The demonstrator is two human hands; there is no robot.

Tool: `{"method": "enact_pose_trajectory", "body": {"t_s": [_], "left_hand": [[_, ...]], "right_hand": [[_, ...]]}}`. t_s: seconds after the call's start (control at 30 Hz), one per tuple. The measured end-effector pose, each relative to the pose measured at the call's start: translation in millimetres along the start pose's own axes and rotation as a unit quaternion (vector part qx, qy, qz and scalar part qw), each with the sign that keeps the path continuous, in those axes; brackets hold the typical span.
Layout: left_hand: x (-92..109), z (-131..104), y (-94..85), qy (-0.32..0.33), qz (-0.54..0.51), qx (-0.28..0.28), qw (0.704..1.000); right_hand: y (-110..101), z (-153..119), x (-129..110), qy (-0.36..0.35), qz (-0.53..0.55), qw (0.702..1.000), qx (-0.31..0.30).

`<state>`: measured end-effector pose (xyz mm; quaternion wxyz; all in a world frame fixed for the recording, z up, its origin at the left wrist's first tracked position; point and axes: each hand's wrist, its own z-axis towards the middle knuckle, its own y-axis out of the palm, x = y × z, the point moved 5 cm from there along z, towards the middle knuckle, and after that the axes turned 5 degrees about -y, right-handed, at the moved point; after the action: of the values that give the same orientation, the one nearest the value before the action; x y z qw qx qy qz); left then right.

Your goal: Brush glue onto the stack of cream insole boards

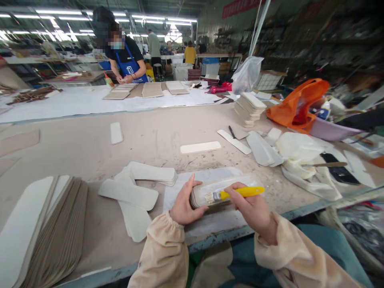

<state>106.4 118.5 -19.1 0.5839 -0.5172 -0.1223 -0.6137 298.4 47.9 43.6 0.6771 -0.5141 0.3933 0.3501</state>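
Observation:
A small stack of rounded, pale-topped pieces (220,188) lies on a white sheet (177,189) near the table's front edge. My left hand (186,203) grips the stack's left end, thumb on the near side and fingers on the far side. In my right hand (252,206) is a brush (244,192) with a yellow handle, its bristles touching the top piece. Loose white strips (132,194) lie crossed to the left of the sheet. Farther left, a large fanned stack of brown-edged pieces (60,224) leans over.
Two white pieces (116,133) (200,147) lie beyond my hands. To the right are a crumpled white bag (300,150), a black-handled tool (232,132), an orange bag (300,104) in a lilac basin (333,130) and a piece stack (249,109). A person (127,60) stands across the table.

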Motion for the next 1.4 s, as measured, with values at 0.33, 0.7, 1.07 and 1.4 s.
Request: {"method": "enact_pose_trajectory", "body": {"t_s": [0.33,0.7,1.07,1.4], "left_hand": [[1.0,0.0,0.3,0.002,-0.024,-0.008,1.0],[9.0,0.9,-4.5,-0.014,0.051,-0.001,0.999],[6.7,0.4,-6.1,-0.01,0.103,0.008,0.995],[1.3,-1.8,-6.6,-0.004,0.121,0.011,0.993]], "right_hand": [[19.7,10.1,-16.2,-0.029,0.058,0.998,0.001],[-75.8,-1.0,-6.8,-0.092,-0.194,0.963,0.16],[-29.5,-38.4,-1.8,-0.276,-0.465,0.839,0.06],[-58.8,-37.0,-17.6,-0.265,-0.401,0.869,0.117]]}}
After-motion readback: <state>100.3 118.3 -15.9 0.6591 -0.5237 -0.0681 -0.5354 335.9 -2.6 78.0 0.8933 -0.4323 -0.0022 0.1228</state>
